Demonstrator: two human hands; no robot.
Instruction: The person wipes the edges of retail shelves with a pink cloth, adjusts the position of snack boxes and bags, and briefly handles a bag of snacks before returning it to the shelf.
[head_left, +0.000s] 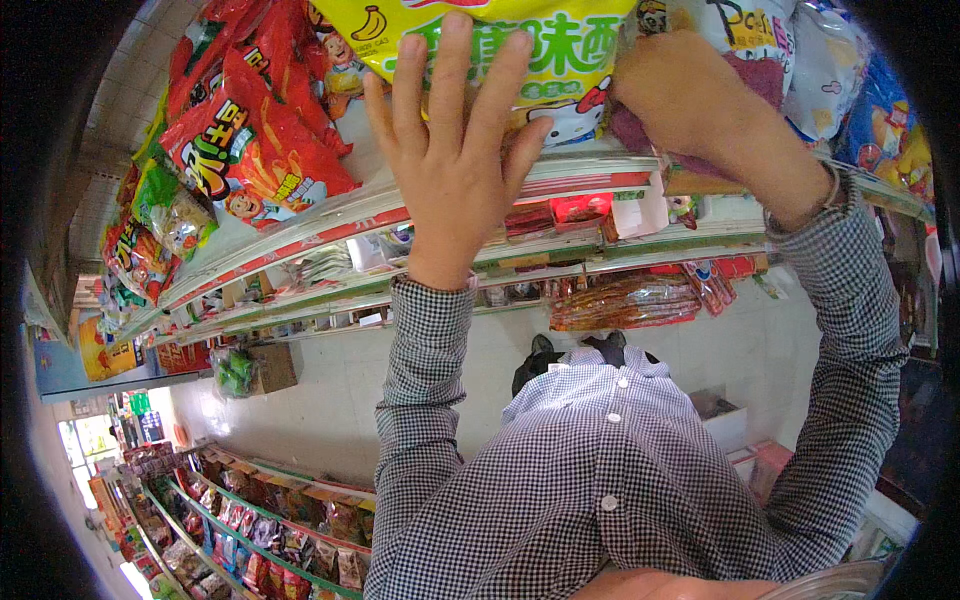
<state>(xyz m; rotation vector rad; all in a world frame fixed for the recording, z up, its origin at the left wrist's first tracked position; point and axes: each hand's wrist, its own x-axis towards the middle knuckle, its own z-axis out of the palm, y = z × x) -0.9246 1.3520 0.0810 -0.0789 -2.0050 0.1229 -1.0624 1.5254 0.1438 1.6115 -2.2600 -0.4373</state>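
Note:
My left hand (457, 157) lies with fingers spread against the front of a yellow snack bag (570, 41), which shows a banana and a cartoon cat. The bag stands on the upper shelf (592, 180). To its right, my right hand (690, 97) is closed over a maroon cloth (705, 165), pressed near the shelf edge. Parts of the cloth stick out on both sides of the fist; the fingertips are hidden. Just beyond that hand stands a white snack bag (757, 37) with dark lettering.
Red snack bags (259, 157) lean together on the left of the shelf. Blue bags (885, 112) stand at far right. Lower shelves hold packets, among them long wrapped snacks (622, 300). A cardboard box (274, 367) sits on the floor (330, 397). Another stocked shelf (262, 532) stands behind.

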